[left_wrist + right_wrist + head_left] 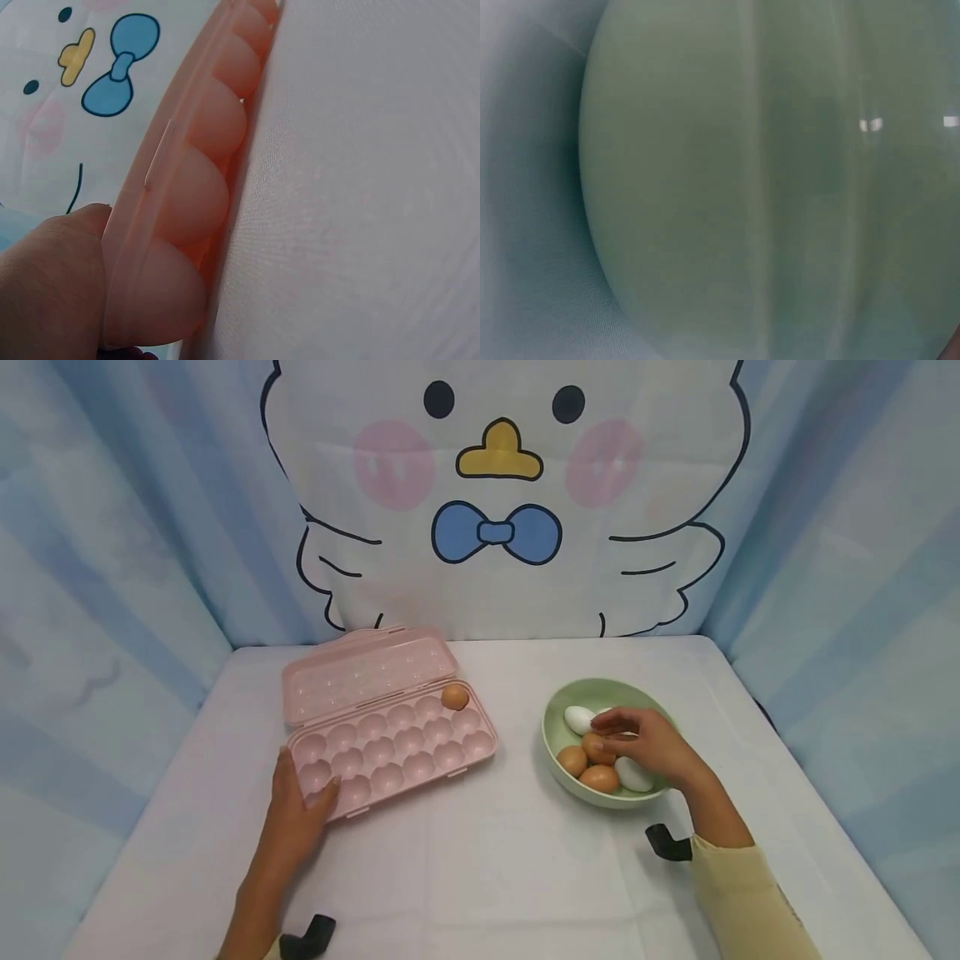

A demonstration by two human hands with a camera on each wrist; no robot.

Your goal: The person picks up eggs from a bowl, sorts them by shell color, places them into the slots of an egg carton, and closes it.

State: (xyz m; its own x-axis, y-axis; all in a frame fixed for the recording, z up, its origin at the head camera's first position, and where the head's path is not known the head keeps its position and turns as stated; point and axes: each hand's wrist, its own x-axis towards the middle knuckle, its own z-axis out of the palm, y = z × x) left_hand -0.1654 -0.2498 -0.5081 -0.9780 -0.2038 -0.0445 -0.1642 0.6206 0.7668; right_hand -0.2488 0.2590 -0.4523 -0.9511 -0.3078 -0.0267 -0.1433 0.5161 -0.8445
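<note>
A pink egg carton (390,752) lies with its lid (375,672) swung back. One brown egg (454,697) sits in its far right cup. My left hand (296,806) grips the carton's near left corner, thumb over the rim; the left wrist view shows the thumb at the tray wall (187,195). Over a green bowl (555,760) on the right, my right hand (648,745) has bent fingers and thumb around the top of a brown egg (592,752). Beside it lie brown eggs (600,779), a white egg (579,720) and another white egg (633,775).
A white cloth (480,877) covers the table. Behind it hangs a curtain (495,593) with a cartoon bird, and blue curtains (847,610) close off the sides. In the right wrist view the bowl's outer wall (675,187) takes up most of the picture.
</note>
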